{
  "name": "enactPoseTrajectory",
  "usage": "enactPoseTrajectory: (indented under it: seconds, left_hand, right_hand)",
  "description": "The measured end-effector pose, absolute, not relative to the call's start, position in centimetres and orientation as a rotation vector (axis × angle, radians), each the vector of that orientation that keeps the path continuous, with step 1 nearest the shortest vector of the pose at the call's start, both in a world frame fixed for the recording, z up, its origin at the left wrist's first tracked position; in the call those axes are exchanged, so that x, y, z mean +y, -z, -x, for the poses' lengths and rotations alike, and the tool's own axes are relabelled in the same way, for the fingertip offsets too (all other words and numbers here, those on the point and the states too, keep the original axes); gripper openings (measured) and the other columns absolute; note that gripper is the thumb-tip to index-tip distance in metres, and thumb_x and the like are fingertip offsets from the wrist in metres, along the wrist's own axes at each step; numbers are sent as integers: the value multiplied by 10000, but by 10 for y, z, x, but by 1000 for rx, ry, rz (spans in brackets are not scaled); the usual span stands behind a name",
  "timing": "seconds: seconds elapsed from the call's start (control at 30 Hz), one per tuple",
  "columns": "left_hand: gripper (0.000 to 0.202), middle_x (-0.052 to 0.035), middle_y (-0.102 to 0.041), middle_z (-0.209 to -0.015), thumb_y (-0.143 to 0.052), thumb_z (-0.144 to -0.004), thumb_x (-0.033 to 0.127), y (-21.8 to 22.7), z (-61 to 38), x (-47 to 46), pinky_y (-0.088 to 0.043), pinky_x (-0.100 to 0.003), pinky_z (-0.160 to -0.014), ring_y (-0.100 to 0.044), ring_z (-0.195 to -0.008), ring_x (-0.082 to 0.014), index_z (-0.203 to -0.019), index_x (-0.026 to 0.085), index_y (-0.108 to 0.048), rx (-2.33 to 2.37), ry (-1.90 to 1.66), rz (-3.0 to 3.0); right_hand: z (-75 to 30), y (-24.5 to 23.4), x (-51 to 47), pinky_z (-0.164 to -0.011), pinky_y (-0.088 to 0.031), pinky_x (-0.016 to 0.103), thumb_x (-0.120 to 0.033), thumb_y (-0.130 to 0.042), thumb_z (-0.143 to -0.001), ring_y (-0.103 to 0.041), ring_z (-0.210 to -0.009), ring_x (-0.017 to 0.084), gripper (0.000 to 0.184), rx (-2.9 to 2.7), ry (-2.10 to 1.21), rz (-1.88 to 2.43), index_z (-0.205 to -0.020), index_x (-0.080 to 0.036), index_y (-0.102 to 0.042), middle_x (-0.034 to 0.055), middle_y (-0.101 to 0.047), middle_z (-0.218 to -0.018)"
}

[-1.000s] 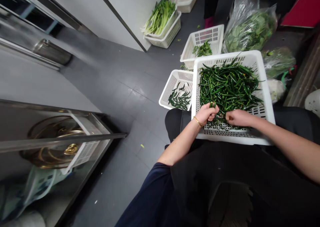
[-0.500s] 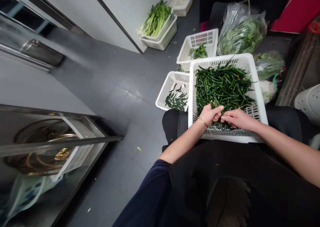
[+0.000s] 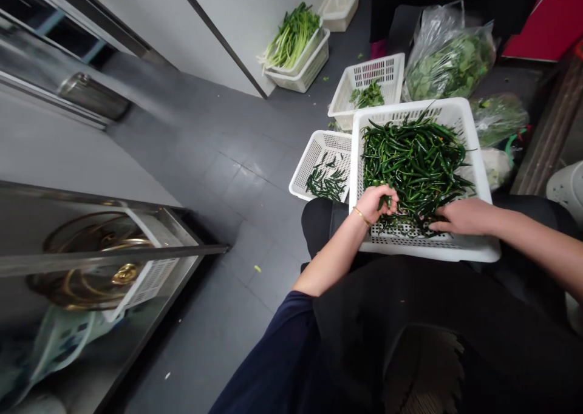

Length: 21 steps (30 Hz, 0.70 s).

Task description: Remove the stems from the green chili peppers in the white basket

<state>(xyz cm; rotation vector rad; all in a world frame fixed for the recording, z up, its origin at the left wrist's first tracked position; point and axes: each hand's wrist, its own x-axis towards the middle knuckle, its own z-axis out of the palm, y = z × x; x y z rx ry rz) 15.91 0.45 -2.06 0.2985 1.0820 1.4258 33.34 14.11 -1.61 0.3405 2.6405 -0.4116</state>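
Note:
A large white perforated basket (image 3: 483,177) rests on my lap, heaped with green chili peppers (image 3: 416,159). My left hand (image 3: 378,203), with a gold bracelet on the wrist, is curled around a few peppers at the near left of the heap. My right hand (image 3: 460,217) lies at the near right edge of the heap, fingers reaching into the peppers; what they grip is hidden. A smaller white basket (image 3: 314,159) on the floor to the left holds a few chili peppers (image 3: 327,182).
Another white basket (image 3: 387,71) with leafy greens stands behind. Stacked baskets of long green stalks (image 3: 291,34) sit by the wall. Clear bags of greens (image 3: 449,62) lie at the right. A steel cabinet (image 3: 91,262) stands at left, and a person in dark clothes is at top.
My hands were together at the near edge of the heap; they have moved apart, the right hand sliding right into the peppers, the left staying closed on peppers.

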Motion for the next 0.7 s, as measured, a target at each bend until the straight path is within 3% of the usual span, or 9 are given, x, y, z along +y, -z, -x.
enactPoseTrajectory:
  seconds: [0.1, 0.2, 0.27, 0.33, 0.43, 0.57, 0.7]
  left_hand:
    - [118, -79, -645, -706, -534, -595, 157, 16, -147, -2, -495, -246, -572, -640, -657, -160, -688, 90, -562, 1066, -1442, -352]
    - [233, -36, -627, -640, -540, -583, 125, 14, -148, -9, -526, -334, -635, -618, -584, -146, -814, 107, -565, 1066, -1389, -394]
    - [187, 10, -570, -568, -567, -605, 143, 19, -154, -10, -528, -334, -605, -558, -501, -104, -789, 123, -544, 1079, -1346, -399]
    - [152, 67, -453, -479, -614, -641, 206, 26, -164, -7, -497, -265, -516, -428, -398, -45, -741, 132, -527, 1155, -1313, -383]
    - [256, 115, -301, -421, -677, -657, 341, 33, -179, 5, -345, -172, -373, -251, -335, -13, -755, 143, -547, 1315, -1298, -447]
    - [348, 86, -351, -435, -682, -641, 458, 19, -179, 16, -263, -184, -351, -295, -346, -28, -674, 150, -524, 1440, -1351, -655]
    - [370, 70, -349, -456, -673, -655, 446, -12, -159, 12, -236, -194, -384, -321, -384, -31, -588, 160, -448, 1423, -1242, -945]
  right_hand:
    - [-319, 47, 133, -592, -432, 334, -492, -469, -803, -621, -735, 266, 416, 2448, 285, -579, -711, -133, -660, 178, -656, -819]
    - [-308, 62, 122, -628, -446, 329, -357, -544, -756, -629, -824, 281, 288, 2380, 283, -683, -819, -108, -673, 194, -655, -924]
    - [-307, 57, 123, -584, -438, 301, -355, -524, -760, -636, -719, 243, 274, 2356, 389, -717, -759, -118, -660, 165, -666, -833]
    - [-312, 42, 129, -529, -419, 271, -410, -481, -785, -597, -546, 179, 322, 2362, 654, -725, -653, -148, -611, 99, -648, -667]
    - [-317, 12, 135, -501, -391, 236, -492, -459, -799, -519, -437, 117, 379, 2501, 1051, -622, -599, -180, -537, 13, -580, -524]
    - [-312, -13, 138, -476, -361, 223, -587, -451, -799, -489, -436, 108, 429, 2573, 1404, -648, -683, -185, -544, -18, -526, -473]
    - [-298, -18, 137, -437, -322, 220, -602, -432, -824, -420, -395, 84, 454, 2531, 1721, -720, -680, -179, -507, -44, -415, -432]
